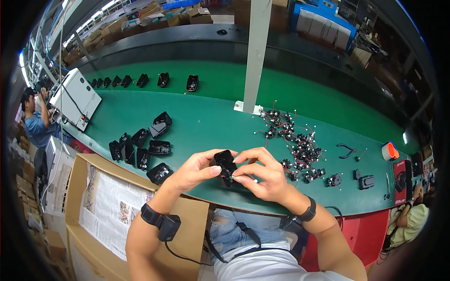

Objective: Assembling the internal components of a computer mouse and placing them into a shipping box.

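A small black plastic housing is held between both hands over the near edge of the green workbench. My left hand grips its left side with thumb and fingers. My right hand pinches its right side and lower end, where a small wired part shows at the fingertips. Both wrists wear black bands. A heap of small black parts with red wires lies just right of my hands.
Several black housings lie to the left, more in a row farther back. An open cardboard box lined with newspaper stands at lower left. Pliers, an orange tape roll, a grey post. Other people sit at both sides.
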The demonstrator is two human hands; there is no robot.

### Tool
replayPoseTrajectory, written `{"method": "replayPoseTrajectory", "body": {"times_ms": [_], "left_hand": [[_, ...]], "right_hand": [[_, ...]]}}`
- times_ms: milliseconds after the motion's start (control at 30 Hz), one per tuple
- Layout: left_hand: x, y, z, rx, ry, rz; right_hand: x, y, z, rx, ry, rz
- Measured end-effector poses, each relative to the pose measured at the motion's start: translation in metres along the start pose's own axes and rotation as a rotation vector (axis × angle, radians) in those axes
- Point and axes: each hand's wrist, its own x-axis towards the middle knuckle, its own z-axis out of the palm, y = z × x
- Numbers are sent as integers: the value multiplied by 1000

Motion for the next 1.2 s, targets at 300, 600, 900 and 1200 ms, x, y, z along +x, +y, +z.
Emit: {"method": "replayPoseTrajectory", "body": {"times_ms": [300, 600, 900, 1200], "left_hand": [[3, 2, 1, 133, -36, -65], [4, 9, 3, 105, 50, 242], [6, -4, 51, 1053, 345, 762], [2, -3, 53, 1199, 401, 774]], "right_hand": [[-11, -2, 17, 83, 20, 138], [-12, 2, 15, 311, 129, 278], [-20, 16, 29, 464, 329, 373], [-17, 3, 23, 243, 322, 262]]}}
